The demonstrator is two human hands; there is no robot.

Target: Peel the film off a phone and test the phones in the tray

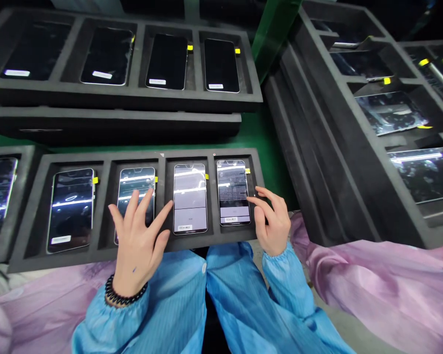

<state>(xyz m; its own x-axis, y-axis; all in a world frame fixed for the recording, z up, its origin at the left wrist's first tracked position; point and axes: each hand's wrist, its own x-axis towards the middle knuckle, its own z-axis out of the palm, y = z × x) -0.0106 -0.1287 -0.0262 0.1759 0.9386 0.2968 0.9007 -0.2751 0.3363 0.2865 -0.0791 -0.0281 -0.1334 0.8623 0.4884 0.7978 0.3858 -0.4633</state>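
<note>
A dark foam tray [133, 248] lies before me with a smartphone in each visible compartment. My left hand [138, 241] is spread over the second smartphone [133, 177], hiding its lower part; whether the fingertips touch the screen I cannot tell. Its index finger reaches the left edge of the third smartphone [190, 189], whose screen is lit pale. At the right end, the fourth smartphone [233, 191] shows lines of text. My right hand [272, 219] is beside it, index finger extended to its right edge, other fingers loosely bent, holding nothing. The leftmost smartphone [72, 211] has a dark screen.
Behind stands a raised foam tray [133, 93] of dark-screened smartphones with white labels. Stacked foam trays [302, 123] rise at the right, holding more phones. Another tray [22, 196] adjoins on the left. People in pink garments [384, 290] sit on both sides. A green post [275, 34] stands behind.
</note>
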